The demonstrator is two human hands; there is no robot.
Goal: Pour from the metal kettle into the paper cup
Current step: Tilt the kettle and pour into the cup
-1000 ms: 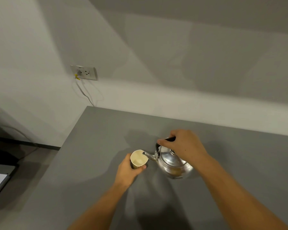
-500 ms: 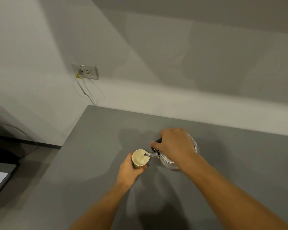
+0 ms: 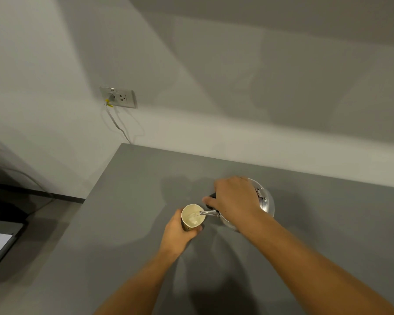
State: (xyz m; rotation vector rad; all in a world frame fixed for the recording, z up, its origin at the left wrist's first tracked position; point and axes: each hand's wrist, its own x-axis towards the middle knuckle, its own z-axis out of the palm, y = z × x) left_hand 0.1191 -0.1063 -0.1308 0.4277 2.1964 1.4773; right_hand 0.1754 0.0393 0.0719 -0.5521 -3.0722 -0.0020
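Just right of frame centre, above the grey surface (image 3: 123, 223), the metal kettle (image 3: 265, 204) tips left, its spout reaching over the paper cup (image 3: 192, 218). The right hand (image 3: 235, 198) grips its handle, hiding most of it; the left hand (image 3: 179, 233) wraps the cup.

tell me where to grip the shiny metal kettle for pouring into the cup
Grip the black handle arching over the shiny metal kettle, coming from above as the right hand does. It sits behind the thin spout, so tipping forward aims the spout into the cream paper cup in the left hand.
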